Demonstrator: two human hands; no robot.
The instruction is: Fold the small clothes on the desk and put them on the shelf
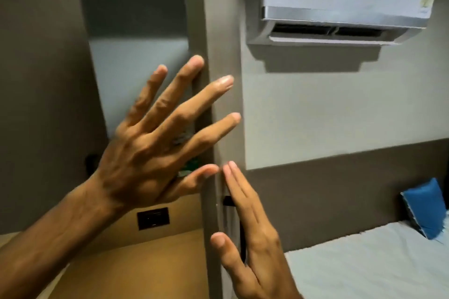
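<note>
Reaching up with nothing held, the left hand (145,148) spreads its fingers at 9 o'clock, the right hand (252,238) lies flat at 6 o'clock; no clothes are visible, so progress cannot be judged.

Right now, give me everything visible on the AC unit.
The AC unit is a wall-mounted split type, high on the pale wall at upper right. Its front panel is glossy white plastic that reflects a ceiling light, with a faint lit display too blurred to read. A silver band runs along the panel's lower edge. Below it the dark outlet slot is open, its white louvre angled down. Stickers sit at the right end, unreadable. Its top is cut off by the frame. It casts a shadow on the wall beneath. Nothing but the wall touches it.
</note>
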